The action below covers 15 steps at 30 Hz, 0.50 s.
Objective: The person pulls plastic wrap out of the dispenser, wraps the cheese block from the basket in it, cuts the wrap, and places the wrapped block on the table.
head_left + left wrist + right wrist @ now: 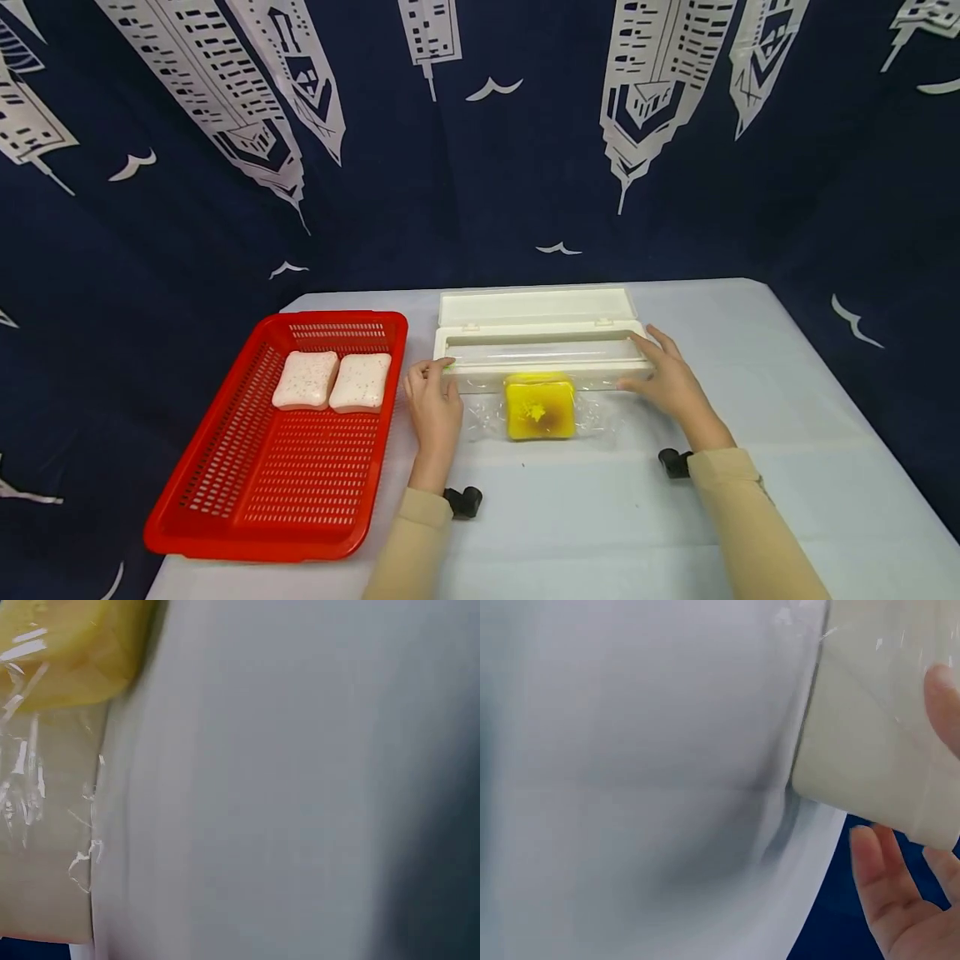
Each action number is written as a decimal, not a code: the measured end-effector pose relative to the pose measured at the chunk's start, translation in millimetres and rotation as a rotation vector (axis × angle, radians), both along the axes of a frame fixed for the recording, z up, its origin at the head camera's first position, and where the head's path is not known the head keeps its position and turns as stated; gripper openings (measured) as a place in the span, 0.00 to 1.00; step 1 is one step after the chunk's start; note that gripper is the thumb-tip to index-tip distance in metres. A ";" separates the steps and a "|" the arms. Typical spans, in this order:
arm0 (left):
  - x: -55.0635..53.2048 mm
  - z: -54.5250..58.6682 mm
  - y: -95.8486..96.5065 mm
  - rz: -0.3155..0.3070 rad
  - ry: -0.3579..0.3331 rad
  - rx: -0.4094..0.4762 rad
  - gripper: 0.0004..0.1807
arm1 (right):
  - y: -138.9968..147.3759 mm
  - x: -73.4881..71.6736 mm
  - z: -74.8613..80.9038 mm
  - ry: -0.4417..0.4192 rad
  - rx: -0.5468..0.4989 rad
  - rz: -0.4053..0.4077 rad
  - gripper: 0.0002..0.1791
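Observation:
A white cling film dispenser lies across the table with its lid swung back. My left hand grips its left front corner, index finger over the top and thumb at the front. The left wrist view leaves that hand out. At the opposite end my right hand holds the dispenser, thumb in front and fingers around the end. Against the dispenser's front lies a square, toast-shaped yellow block, browned in its middle. Clear cling film covers it and spreads out on both sides.
A red perforated basket stands at the left, close to my left forearm. Two bread-shaped white blocks with specks lie side by side in its far part. Behind the white-covered table hangs a dark blue curtain.

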State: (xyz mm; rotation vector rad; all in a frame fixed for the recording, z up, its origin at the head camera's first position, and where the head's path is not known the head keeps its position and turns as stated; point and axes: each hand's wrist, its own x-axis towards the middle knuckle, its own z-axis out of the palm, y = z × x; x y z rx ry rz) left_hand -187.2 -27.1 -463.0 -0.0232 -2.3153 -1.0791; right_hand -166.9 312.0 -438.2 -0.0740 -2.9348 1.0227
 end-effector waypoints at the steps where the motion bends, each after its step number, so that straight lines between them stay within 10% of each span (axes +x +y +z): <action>1: -0.8 -1.2 0.5 -0.008 0.023 -0.028 0.15 | -0.6 1.3 -0.6 0.016 0.002 -0.004 0.52; 9: -4.4 -0.3 -0.2 -0.032 0.043 -0.137 0.04 | -5.8 14.6 0.1 0.129 0.078 0.018 0.63; 15: 6.3 5.9 0.3 -0.060 0.044 -0.177 0.06 | -6.7 30.1 -0.6 0.322 0.161 0.104 0.42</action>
